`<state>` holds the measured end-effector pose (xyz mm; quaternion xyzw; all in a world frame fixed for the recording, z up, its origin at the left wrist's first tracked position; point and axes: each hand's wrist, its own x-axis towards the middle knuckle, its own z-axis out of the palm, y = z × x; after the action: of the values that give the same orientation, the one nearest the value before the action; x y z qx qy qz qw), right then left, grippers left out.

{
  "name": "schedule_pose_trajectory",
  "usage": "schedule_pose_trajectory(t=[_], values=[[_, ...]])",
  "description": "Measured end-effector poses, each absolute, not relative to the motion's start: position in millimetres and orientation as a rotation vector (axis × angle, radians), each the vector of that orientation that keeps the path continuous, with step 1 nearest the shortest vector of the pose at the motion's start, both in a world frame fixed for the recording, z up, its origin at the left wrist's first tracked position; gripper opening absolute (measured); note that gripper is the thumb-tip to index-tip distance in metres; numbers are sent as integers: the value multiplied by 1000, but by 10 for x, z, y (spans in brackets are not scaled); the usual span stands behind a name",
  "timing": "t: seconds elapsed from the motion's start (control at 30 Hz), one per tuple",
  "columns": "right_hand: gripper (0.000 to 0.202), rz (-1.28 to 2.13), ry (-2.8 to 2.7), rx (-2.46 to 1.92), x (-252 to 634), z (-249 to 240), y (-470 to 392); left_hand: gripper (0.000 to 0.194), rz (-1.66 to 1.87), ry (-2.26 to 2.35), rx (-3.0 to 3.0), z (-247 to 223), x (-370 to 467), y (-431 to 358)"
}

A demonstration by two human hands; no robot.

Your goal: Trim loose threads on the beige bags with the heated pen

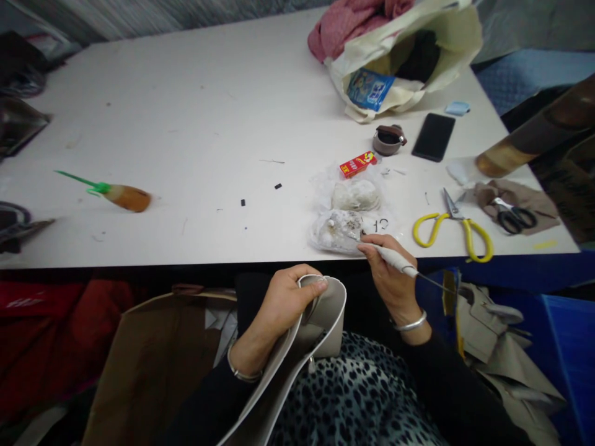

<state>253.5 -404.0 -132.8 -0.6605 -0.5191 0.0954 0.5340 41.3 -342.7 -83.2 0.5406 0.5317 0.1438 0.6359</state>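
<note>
A light grey sheet-like piece, curved over at its upper end, is gripped at the rim by my left hand, thumb inside the fold. My right hand is closed round a white-handled tool with a thin metal rod at its rear. The front tip of that tool is at a clear plastic bag with whitish, dark-specked material, at the table's front edge. Just behind lies another pale bundle in plastic, with a small red box beyond it.
On the white table are yellow-handled scissors, black-handled scissors, a phone, a brown-filled bottle and an open cloth bag. A cardboard box stands below the table at left, grey pieces at right.
</note>
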Motion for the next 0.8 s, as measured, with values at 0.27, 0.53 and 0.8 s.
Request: schedule_pose_trajectory(t=[0.27,0.53,0.8], values=[[34,865,-888,-1262,2407,-1254,-4138,22,306,1193,1245,-773,451,-3475],[41,1034,-959,-1280,2383,-1161,-4116,20,291,1182,1274,-720,509,-3500],[38,1045,-1191,-1301,2483,-1128,-4088,20,281,1167,1285,-766,525,-3520]])
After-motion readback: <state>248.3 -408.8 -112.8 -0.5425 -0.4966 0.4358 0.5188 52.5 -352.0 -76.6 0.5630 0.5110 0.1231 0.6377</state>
